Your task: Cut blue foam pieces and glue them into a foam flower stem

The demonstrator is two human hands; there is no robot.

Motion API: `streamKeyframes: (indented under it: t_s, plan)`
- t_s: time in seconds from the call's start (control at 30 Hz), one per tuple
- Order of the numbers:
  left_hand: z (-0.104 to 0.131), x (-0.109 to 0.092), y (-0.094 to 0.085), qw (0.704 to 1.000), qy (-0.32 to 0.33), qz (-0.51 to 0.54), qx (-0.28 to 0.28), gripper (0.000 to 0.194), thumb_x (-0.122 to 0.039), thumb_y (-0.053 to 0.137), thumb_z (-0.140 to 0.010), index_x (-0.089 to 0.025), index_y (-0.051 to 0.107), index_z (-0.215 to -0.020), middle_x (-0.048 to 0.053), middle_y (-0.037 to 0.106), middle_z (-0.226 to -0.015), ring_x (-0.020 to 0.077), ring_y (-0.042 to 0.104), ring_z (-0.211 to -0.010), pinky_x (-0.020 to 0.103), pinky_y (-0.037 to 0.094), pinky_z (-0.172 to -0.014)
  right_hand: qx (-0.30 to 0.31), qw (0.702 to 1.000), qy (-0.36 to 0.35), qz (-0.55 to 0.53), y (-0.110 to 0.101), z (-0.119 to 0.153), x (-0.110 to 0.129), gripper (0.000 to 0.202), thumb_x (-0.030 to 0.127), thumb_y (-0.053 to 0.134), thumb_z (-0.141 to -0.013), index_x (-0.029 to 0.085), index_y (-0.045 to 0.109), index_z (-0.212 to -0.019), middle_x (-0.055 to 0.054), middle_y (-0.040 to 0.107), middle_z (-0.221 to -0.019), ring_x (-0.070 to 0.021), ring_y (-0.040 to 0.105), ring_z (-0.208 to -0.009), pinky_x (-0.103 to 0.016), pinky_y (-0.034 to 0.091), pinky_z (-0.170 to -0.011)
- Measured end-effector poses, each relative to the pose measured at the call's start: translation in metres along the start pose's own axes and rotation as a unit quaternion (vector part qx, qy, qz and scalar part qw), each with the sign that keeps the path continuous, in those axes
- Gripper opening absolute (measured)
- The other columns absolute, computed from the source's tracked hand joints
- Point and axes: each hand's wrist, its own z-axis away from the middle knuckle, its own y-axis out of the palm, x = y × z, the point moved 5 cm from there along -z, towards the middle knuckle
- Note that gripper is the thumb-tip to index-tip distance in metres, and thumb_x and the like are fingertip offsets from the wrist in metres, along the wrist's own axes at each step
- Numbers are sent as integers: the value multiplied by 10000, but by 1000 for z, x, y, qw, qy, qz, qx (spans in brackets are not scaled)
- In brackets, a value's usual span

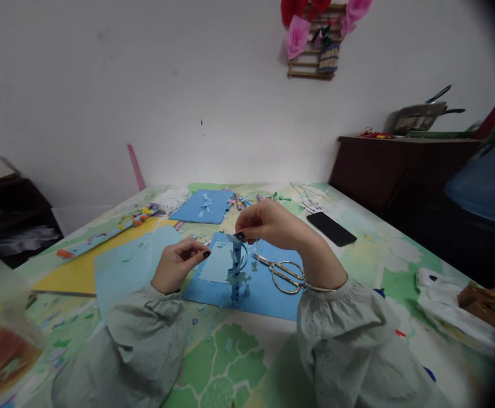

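A narrow blue paper piece (236, 272) with small cut-out shapes and curled bits along it stands upright over a blue sheet (268, 303). My right hand (268, 224) pinches its top end between thumb and fingers. To the left of it my left hand (182, 262) is closed, thumb and index fingertips together; whatever they hold, if anything, is too small to make out. Gold-handled scissors (285, 275) lie on the blue sheet right of the paper piece. A paler blue sheet (217, 263) rests on the blue one, behind the paper piece.
A black phone (331, 228) lies to the right. Farther back are a blue board (188, 209) with paper bits and colourful scraps (241, 201). A yellow board (64, 277) and light blue sheet (107, 277) lie left, a white plastic bag (438, 300) right.
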Motion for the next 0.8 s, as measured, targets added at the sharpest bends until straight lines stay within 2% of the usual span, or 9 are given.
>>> streamKeyframes:
  t_s: [0.1,0.23,0.33,0.4,0.5,0.53,0.6,0.7,0.8]
  plan:
    - [-3,16,-18,993,-49,13,-105,256,-404,741,-561,-164,681,-628,2,598,-556,128,498,-541,240,391,-513,3,1000,3,-8,-1,1,2,91,80,554,-734,131,624,-706,7,594,-569,-92,568,-550,-211,418,-537]
    - [-2,35,-50,962,-79,21,-262,296,-402,731,-554,-153,668,-700,-23,567,-558,116,473,-529,243,379,-515,5,1000,7,-10,-1,2,3,106,62,545,-727,130,620,-699,8,587,-565,-95,568,-552,-214,420,-536]
    - [0,36,-64,947,-84,-12,-311,270,-392,721,-587,-149,649,-680,-22,562,-597,115,479,-564,248,390,-564,1,1000,3,-5,-1,1,2,97,73,549,-732,134,618,-702,4,594,-576,-99,571,-561,-221,417,-543]
    - [0,31,-63,946,-73,-54,-312,257,-392,724,-594,-155,648,-661,1,586,-666,144,531,-662,251,416,-606,1,1000,3,-7,-1,1,1,91,79,552,-737,136,616,-707,1,598,-583,-100,573,-565,-226,418,-550]
    - [-1,18,-42,966,-19,-52,-251,265,-413,707,-630,-163,656,-702,35,614,-800,191,565,-836,265,459,-691,3,1000,1,-10,0,0,0,89,82,551,-743,136,616,-714,0,602,-589,-99,575,-568,-226,419,-556]
    - [-1,14,-29,978,-5,-11,-207,276,-421,687,-662,-161,659,-748,45,621,-841,196,567,-869,277,466,-735,4,1000,-1,-8,1,0,0,91,82,549,-744,136,616,-716,0,602,-588,-99,575,-567,-224,418,-553]
    - [0,8,5,992,-13,107,-67,328,-441,618,-750,-162,648,-920,68,638,-944,203,574,-931,313,462,-814,5,1000,-5,-5,2,0,0,93,80,546,-743,136,617,-721,3,598,-579,-98,572,-560,-217,412,-542]
    - [11,-5,48,956,-41,271,101,463,-519,516,-812,-149,584,-1082,121,623,-1050,232,584,-948,362,461,-810,6,1000,-11,-5,4,-1,1,104,67,534,-740,133,613,-724,6,594,-578,-94,567,-553,-205,406,-525]
    - [21,-16,66,937,-46,303,168,528,-571,510,-794,-144,570,-1099,129,621,-1025,244,575,-940,356,434,-803,9,1000,-12,-14,5,-1,1,112,55,526,-736,132,605,-717,6,598,-587,-96,579,-563,-198,414,-524]
